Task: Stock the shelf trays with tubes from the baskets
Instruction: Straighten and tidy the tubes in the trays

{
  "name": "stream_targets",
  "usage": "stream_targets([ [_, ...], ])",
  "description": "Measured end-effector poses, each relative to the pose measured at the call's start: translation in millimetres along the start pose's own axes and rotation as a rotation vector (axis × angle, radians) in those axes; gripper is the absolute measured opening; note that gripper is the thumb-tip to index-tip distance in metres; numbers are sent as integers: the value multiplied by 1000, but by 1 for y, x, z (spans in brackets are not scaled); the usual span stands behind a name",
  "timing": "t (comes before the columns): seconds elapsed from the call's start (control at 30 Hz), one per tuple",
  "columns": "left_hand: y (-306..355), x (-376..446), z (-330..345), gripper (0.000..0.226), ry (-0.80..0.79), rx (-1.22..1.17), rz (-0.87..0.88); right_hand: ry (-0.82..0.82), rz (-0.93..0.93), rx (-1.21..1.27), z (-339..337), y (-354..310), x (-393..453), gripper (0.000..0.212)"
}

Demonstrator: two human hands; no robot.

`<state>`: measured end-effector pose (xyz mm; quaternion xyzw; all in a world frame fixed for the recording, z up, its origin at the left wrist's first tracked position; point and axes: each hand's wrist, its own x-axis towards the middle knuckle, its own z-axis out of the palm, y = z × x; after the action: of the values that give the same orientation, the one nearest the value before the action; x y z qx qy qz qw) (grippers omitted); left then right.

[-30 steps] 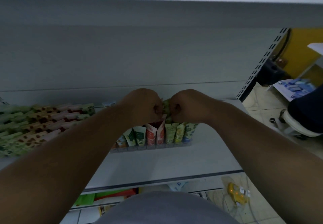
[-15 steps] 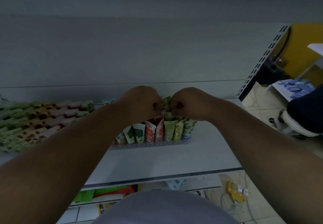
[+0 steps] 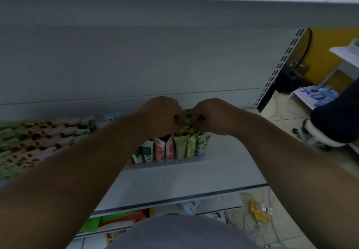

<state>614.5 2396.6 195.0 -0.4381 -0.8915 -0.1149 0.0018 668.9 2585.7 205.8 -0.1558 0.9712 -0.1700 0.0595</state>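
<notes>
Both fists meet over the tube tray

Left hand [image 3: 162,115] and right hand [image 3: 210,115] are stretched out at the ends of bare forearms, knuckles up and nearly touching, fingers curled tight. Between them they pinch a green patterned tube [image 3: 186,115] by its flat crimped top, just above the clear tray [image 3: 167,162] at the middle of the white shelf [image 3: 174,184].

In that tray soft plastic tubes stand upright in a row: a green-and-white one [image 3: 147,152], two red ones [image 3: 164,148], a pale green one [image 3: 180,146], a yellow one [image 3: 191,145] and a blue-flowered one [image 3: 201,143]. Further left lie ranks of flat tubes [image 3: 38,138] in green, pink and brown prints, tilted back. A perforated metal upright [image 3: 279,68] bounds the shelf on the right.

Compared with half a second ago the fists sit in almost the same spot, a touch closer to the row, with the grip unchanged
</notes>
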Motion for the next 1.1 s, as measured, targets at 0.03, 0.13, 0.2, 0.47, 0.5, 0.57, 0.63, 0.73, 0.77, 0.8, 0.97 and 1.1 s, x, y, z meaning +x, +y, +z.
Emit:
stream_targets([
  [0.03,1,1,1,19,-1,5,5,2,5,-10,1,0,-1,32],
  [0.13,0,1,2,18,15,-8,1,21,19,-34,5,1,-1,17],
  [0.2,0,0,2,18,35,-3,1,41,25,-49,9,2,1,13],
  [0.47,3,4,4,14,68,-88,-9,126,21,34,-2,17,-14,12],
  [0.5,7,5,4,14,62,-96,-8,112,22,40,-4,21,-17,12],
  [0.57,12,8,4,16,54,-101,-5,77,18,37,-5,28,-21,13],
  [0.63,16,11,6,18,46,-87,2,62,13,22,-5,29,-21,12],
  [0.73,17,14,8,16,26,-61,16,65,8,6,-3,30,-21,9],
  [0.77,17,13,8,15,19,-68,14,68,9,8,-2,30,-21,8],
  [0.8,17,13,8,14,16,-76,10,71,8,9,-1,32,-21,8],
  [0.97,18,12,10,15,33,-66,-10,77,1,3,0,35,-23,10],
  [1.1,19,9,10,15,64,-94,-26,105,-35,-18,-1,30,-25,13],
])
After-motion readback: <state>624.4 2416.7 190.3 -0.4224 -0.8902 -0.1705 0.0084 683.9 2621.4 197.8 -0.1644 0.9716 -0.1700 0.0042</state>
